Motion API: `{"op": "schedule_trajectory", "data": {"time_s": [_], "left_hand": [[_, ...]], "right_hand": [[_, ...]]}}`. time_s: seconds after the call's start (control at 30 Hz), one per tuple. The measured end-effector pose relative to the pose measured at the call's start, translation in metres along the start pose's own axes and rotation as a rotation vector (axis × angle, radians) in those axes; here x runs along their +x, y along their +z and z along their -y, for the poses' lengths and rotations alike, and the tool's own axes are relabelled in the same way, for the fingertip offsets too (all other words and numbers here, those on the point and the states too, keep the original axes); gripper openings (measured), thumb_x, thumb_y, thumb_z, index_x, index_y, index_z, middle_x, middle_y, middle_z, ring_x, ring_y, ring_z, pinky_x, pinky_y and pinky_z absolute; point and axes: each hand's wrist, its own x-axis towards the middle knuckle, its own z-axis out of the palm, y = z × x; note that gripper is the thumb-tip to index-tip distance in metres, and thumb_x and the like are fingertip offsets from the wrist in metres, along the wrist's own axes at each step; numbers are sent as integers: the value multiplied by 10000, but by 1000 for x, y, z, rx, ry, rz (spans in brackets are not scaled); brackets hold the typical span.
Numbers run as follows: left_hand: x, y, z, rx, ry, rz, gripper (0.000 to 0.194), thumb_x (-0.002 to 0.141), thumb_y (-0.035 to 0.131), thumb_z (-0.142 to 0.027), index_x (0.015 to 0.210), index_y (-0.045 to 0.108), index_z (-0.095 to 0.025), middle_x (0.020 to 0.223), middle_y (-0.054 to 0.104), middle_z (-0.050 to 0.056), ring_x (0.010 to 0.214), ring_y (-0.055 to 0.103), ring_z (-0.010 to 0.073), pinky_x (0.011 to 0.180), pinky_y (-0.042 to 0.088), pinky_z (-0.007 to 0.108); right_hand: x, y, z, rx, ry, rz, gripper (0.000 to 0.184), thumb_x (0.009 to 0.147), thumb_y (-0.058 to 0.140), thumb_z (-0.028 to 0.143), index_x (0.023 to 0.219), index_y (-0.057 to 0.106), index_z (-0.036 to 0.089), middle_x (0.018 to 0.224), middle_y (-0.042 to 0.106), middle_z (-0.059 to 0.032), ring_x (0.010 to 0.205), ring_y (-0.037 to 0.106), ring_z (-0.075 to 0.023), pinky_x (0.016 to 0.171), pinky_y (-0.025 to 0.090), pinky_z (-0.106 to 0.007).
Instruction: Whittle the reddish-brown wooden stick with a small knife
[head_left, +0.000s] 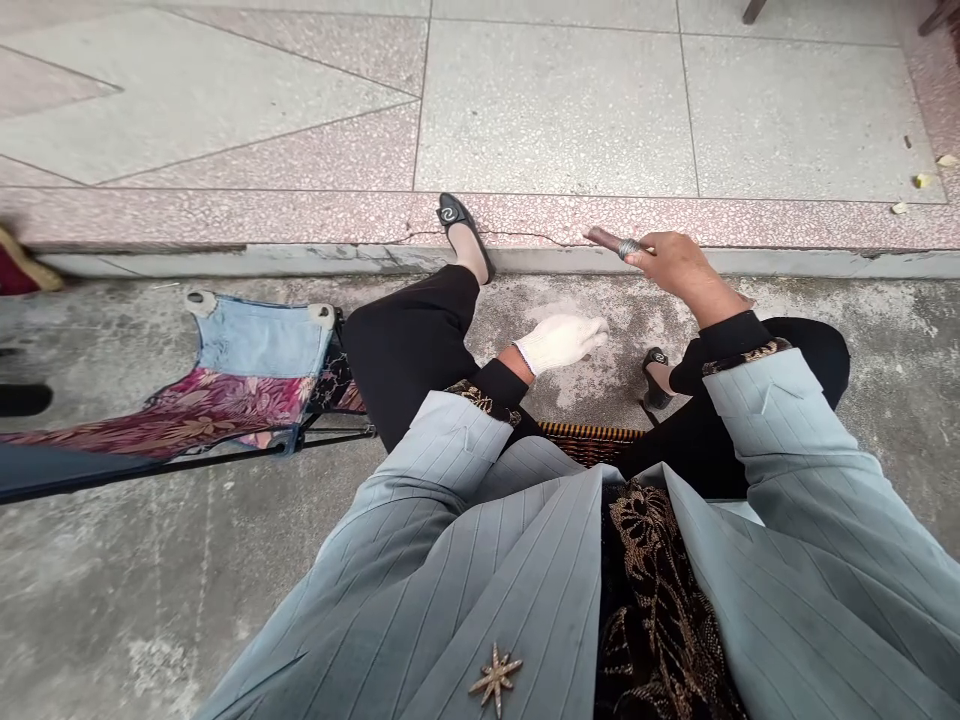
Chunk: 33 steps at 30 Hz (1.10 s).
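Note:
In the head view, my right hand (pixel 672 262) is closed round a short brown wooden stick (pixel 604 238) with silvery wire wound about it. Its pale tip points left, over the edge of the raised step. The far end of the stick is hidden in my palm. My left hand (pixel 562 342) wears a white knitted glove and hangs above the concrete, left of and nearer to me than the stick. Its fingers are curled together; whatever they may hold is hidden.
A folding chair (pixel 259 340) with blue and floral cloth stands at the left. I sit on a woven seat (pixel 592 440). My left black shoe (pixel 466 232) rests against the raised tiled step (pixel 555 110). Small yellowish scraps (pixel 922 181) lie on the tiles at right.

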Motion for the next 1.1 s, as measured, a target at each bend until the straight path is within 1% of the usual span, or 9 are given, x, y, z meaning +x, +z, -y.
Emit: {"op": "schedule_trajectory", "data": {"time_s": [0.17,0.3,0.4,0.5,0.57,0.67,0.73,0.87,1.1], "left_hand": [[-8,-12,5,113,-45,-80,424,1036,306,-435,1174,621,-186,910,727,86,781,682,226,652,404,303],[-14,-23,15,77,-111,-177,397,1041,300,-398,1197,605,-198,980,731,71,858,691,213,717,426,295],[-16,-27,20,22,-136,-211,381,1036,316,-391,1187,608,-198,1022,730,67,915,691,218,766,437,303],[-16,-27,24,-47,-162,-228,390,1035,301,-384,1170,609,-186,1015,721,76,921,687,226,773,448,320],[-14,-25,24,-81,-177,-222,392,1033,293,-375,1146,613,-181,1000,712,85,908,684,224,765,456,328],[-9,-18,18,-100,-175,-203,403,1034,283,-383,1146,620,-191,993,712,82,897,681,218,763,462,325],[-5,-12,10,-97,-143,-159,405,1033,300,-412,1151,629,-206,988,722,69,883,682,212,759,461,312],[0,-1,-6,-49,-83,-44,426,1030,326,-433,1170,646,-190,947,729,84,883,685,226,744,453,304],[1,0,-6,10,-73,-33,453,1030,325,-443,1151,663,-166,879,721,106,863,691,256,680,432,316]], "right_hand": [[7,11,0,-418,24,218,423,956,533,468,1084,710,105,1099,692,-214,967,631,-314,748,445,-349],[2,14,6,-502,-2,469,394,941,562,457,1027,722,108,1029,696,-211,846,637,-284,701,445,-362],[-7,17,12,-408,-146,828,335,899,630,439,954,742,129,814,684,-121,666,576,-197,645,416,-335],[-16,9,14,-46,-332,1116,312,876,657,425,1001,748,155,648,600,-13,572,495,-126,612,391,-283],[-21,-3,12,231,-427,1045,359,872,650,466,1077,736,183,647,581,23,568,476,-105,600,374,-257],[-22,-22,9,430,-365,616,315,860,661,455,1021,729,192,637,563,41,555,447,-90,574,335,-246],[-21,-27,8,454,-278,437,249,861,669,415,857,700,168,609,544,35,537,429,-86,559,323,-253],[-17,-15,12,497,-171,394,332,885,651,404,667,566,168,561,503,25,504,406,-82,537,325,-261],[-11,1,15,457,-102,377,382,932,564,483,709,556,174,665,569,-22,535,449,-97,550,371,-268]]}}
